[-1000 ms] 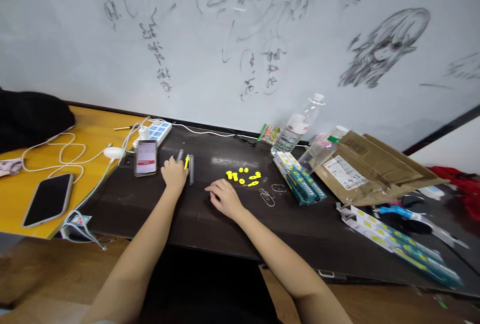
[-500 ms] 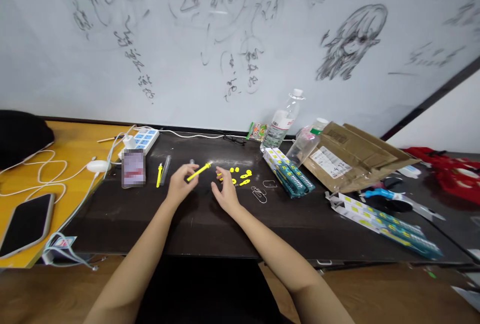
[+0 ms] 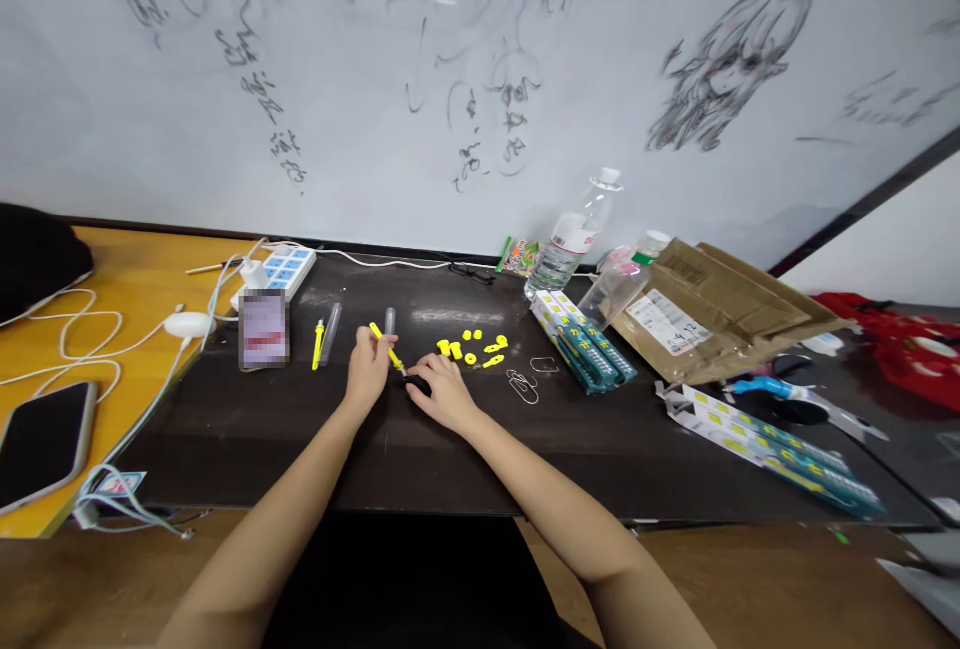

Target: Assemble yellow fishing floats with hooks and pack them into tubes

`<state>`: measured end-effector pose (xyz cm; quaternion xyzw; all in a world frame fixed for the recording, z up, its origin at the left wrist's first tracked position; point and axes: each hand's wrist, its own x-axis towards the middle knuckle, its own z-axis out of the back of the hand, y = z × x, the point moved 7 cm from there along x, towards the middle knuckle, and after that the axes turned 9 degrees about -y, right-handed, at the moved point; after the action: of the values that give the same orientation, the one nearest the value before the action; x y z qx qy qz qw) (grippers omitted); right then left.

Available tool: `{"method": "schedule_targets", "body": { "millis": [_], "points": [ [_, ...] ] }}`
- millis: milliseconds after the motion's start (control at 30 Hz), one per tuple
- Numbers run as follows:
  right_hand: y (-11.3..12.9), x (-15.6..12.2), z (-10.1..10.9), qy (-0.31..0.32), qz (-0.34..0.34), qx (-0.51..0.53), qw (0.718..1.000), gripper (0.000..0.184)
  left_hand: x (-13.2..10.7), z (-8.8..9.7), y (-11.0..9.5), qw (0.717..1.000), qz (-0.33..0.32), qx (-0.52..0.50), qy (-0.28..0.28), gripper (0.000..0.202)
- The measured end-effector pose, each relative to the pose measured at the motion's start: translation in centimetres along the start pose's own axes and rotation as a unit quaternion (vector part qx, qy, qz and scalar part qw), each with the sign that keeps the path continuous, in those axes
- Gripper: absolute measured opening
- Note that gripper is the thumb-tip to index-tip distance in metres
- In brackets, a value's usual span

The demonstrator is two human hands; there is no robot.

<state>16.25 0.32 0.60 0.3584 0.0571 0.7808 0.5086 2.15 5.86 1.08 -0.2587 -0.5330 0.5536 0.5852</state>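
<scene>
"How far along are you?"

"My left grip (image 3: 367, 369) is closed around a yellow stick (image 3: 395, 357). My right grip (image 3: 448, 394) sits bent at the stick's near end; I can't tell whether it pinches anything."

"And what remains?"

"Plenty, I'd judge. To the stick's right, wire clips (image 3: 523, 387) lie on the bench (image 3: 480, 469), with loose yellow pieces (image 3: 456, 350) farther back. To its left lies a second stick (image 3: 319, 344), beside a clear tube (image 3: 331, 334)."

"Anything hard to see?"

"My left grip partly covers the stick. I can't make out the dark patch (image 3: 418, 385) by my right grip. Just beyond the stick, another clear tube (image 3: 390, 318) seems partly hidden."
</scene>
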Motion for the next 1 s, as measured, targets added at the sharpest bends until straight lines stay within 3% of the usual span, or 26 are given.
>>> {"method": "schedule_targets", "body": {
  "millis": [200,367,567,733,800,900,1000],
  "points": [
    [-0.9,0.4,1.2,-0.047,-0.027,0.018,0.998,0.017,0.1,2.4,-1.7,0.975,-0.032,0.216,-0.035,0.011],
    [-3.5,1.1,4.4,-0.150,-0.065,0.009,0.987,0.020,-0.1,0.4,-2.6,0.968,-0.132,0.208,0.047,0.008],
    [-8.8,1.0,9.0,-0.242,-0.148,-0.034,0.958,0.021,0.7,0.8,0.6,0.949,-0.020,0.312,0.048,0.012],
    [-11.2,0.2,11.3,-0.279,-0.179,-0.059,0.941,0.022,1.2,2.5,0.4,0.929,-0.017,0.369,-0.003,0.018],
    [-11.7,0.0,12.0,-0.281,-0.176,-0.068,0.941,0.023,1.3,3.0,-0.1,0.930,-0.032,0.364,-0.024,0.015],
    [-12.7,-0.4,13.9,-0.308,-0.170,-0.090,0.932,0.023,0.8,2.6,-1.1,0.963,-0.060,0.260,-0.024,0.014],
    [-14.6,-1.9,16.3,-0.365,-0.217,-0.085,0.901,0.031,-0.9,0.3,-2.5,0.990,-0.105,0.065,0.068,0.018]
  ]
}}
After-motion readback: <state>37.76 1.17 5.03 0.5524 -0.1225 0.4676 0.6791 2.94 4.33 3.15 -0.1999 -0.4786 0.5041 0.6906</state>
